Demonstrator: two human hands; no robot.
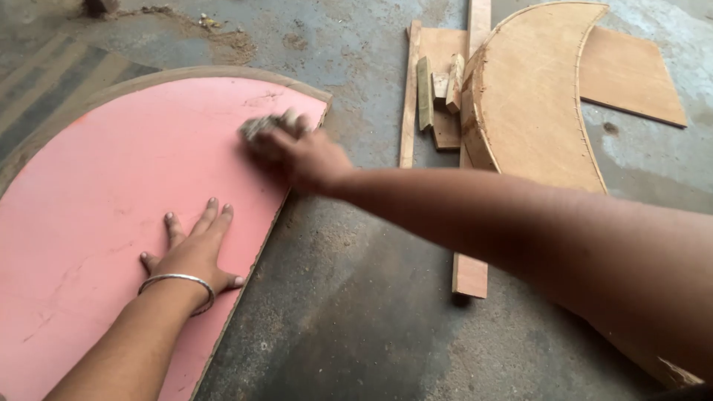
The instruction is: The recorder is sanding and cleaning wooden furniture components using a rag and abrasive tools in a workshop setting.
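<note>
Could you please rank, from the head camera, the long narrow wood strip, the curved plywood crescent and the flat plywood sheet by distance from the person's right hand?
1. The long narrow wood strip, just right of the right hand.
2. The curved plywood crescent, farther right, past the small offcuts.
3. The flat plywood sheet, far right, partly behind the crescent.

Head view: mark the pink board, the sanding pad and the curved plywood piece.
pink board (96, 186): head view, bare middle of its pink face.
sanding pad (258, 127): head view, grey edge showing past the right hand's fingertips.
curved plywood piece (531, 96): head view, middle of its flat top.
</note>
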